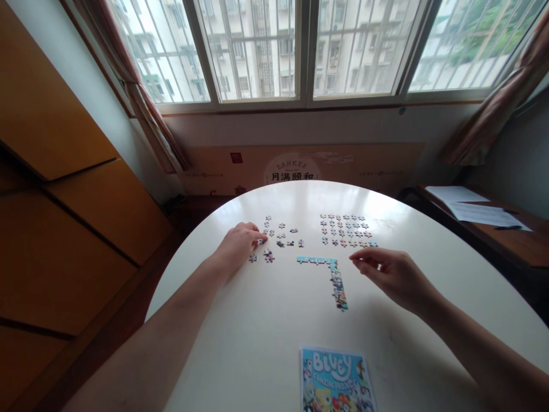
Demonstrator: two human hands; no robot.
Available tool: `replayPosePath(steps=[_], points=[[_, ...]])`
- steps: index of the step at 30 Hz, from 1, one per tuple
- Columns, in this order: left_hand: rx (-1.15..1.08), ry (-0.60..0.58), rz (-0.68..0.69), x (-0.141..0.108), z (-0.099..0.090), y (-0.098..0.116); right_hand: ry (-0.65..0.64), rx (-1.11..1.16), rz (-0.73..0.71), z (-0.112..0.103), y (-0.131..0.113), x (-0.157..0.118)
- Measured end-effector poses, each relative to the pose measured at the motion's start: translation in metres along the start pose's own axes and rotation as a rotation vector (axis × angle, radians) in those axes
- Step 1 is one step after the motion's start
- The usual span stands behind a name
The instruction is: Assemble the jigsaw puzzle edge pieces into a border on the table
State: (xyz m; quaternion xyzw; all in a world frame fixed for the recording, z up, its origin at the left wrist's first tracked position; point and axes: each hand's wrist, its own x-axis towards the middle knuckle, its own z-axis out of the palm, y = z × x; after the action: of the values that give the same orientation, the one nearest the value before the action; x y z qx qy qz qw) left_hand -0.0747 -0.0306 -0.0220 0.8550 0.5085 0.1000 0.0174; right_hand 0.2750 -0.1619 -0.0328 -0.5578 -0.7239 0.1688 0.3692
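Note:
On the left of the table, my left hand [241, 242] reaches in among loose jigsaw puzzle pieces. Its bent fingers close on a puzzle piece [262, 241], partly hidden by the fingertips. My right hand [388, 268] hovers at the right, thumb and forefinger pinched; whether anything small is between them cannot be made out. Between the hands lies a joined puzzle border [338, 286], an L-shaped corner with a light blue top strip. Behind it, more loose pieces [345, 225] are laid out in rows. Some small joined clusters [269, 256] lie near my left hand.
A colourful "Bluey" picture sheet [337, 377] lies at the near edge of the round white table [240, 343]. Paper sheets and a pen rest on a dark side table [527, 246] at the right. Wooden cabinets [72, 246] stand left, with barred windows ahead.

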Motion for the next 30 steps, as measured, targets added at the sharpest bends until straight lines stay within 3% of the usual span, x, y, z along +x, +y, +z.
replayPosePath(steps=[12, 18, 22, 25, 30], points=[[-0.034, -0.01, 0.035, -0.002, -0.005, -0.006, 0.037, -0.01, -0.002, -0.001, -0.001, 0.001], [-0.148, -0.006, -0.034, -0.004, -0.011, -0.003, 0.025, -0.003, 0.002, -0.002, -0.002, 0.0], [-0.543, 0.002, -0.068, -0.007, -0.015, 0.028, 0.026, 0.01, -0.014, -0.001, -0.006, 0.001], [-0.877, -0.113, -0.152, -0.016, -0.016, 0.069, 0.016, 0.047, -0.07, 0.002, -0.013, 0.0], [-1.073, -0.331, -0.106, -0.036, -0.019, 0.123, -0.079, 0.184, -0.174, 0.008, -0.026, -0.006]])
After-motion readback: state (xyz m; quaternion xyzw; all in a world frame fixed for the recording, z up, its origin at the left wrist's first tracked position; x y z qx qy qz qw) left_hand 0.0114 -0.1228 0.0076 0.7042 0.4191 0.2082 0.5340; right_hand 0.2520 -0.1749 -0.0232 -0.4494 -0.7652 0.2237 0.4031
